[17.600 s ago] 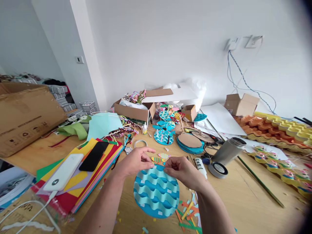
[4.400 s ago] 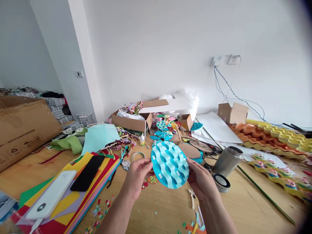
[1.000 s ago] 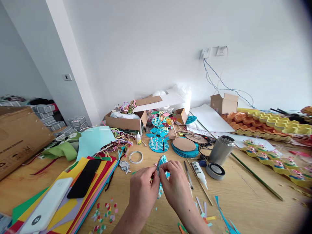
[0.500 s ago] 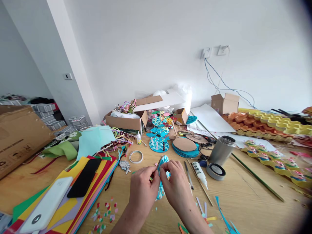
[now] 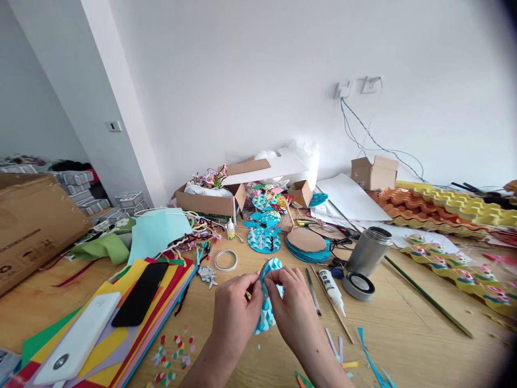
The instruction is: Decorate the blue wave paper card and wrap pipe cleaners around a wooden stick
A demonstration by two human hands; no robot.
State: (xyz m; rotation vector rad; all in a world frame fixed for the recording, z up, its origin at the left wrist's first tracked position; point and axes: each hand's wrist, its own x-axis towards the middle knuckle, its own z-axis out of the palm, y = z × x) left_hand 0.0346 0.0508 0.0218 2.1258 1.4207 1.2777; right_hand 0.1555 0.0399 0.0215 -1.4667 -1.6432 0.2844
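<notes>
L hand and R hand both pinch the blue wavy disc, which is betw. them, over the worktop. It is tilted, seen narrow; its visible long axis goes approx. fore-aft. Both touch it, so neither hand is nearer.

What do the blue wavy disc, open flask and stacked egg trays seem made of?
Blue wavy disc: probably matte paper or thin foam, given its flat colour and raised ripples; backing unclear.
Open flask: likely satin metal, grey with soft reflections.
Stacked egg trays: apparently matte moulded pulp, judging by their bumpy, shine-free rows.
</notes>
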